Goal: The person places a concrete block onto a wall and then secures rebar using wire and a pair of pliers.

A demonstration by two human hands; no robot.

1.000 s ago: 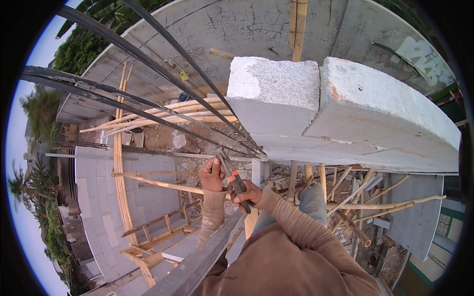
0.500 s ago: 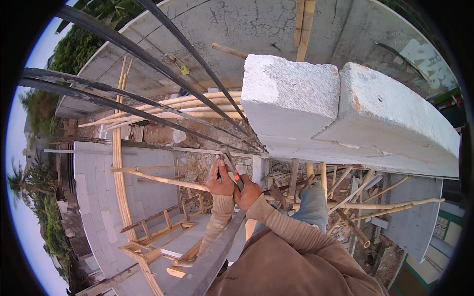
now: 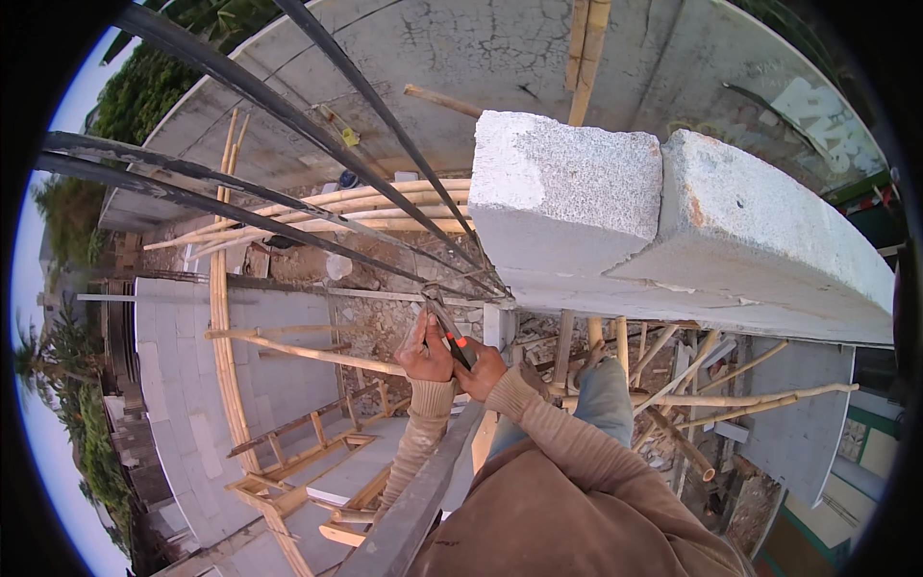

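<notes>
My right hand is closed around the handles of a pair of pincers, dark with orange bands. The tool's head points up and away, close to a thin rod or wire at the low end of several dark steel bars. Beside the pincers, my left hand is closed, thumb against fingers near the tool's upper part; what it pinches, if anything, is too small to make out. Both wrists nearly touch, in brown sleeves.
Pale blocks form a wall top at right. The steel bars slant up to the left. A grey beam runs below my forearms. Bamboo poles and a wooden ladder-like frame stand left; rubble lies far below.
The pincers' head has tilted slightly leftward and the handles have turned a little in my right hand. The view has shifted slightly; both hands stay at the bars' low end.
</notes>
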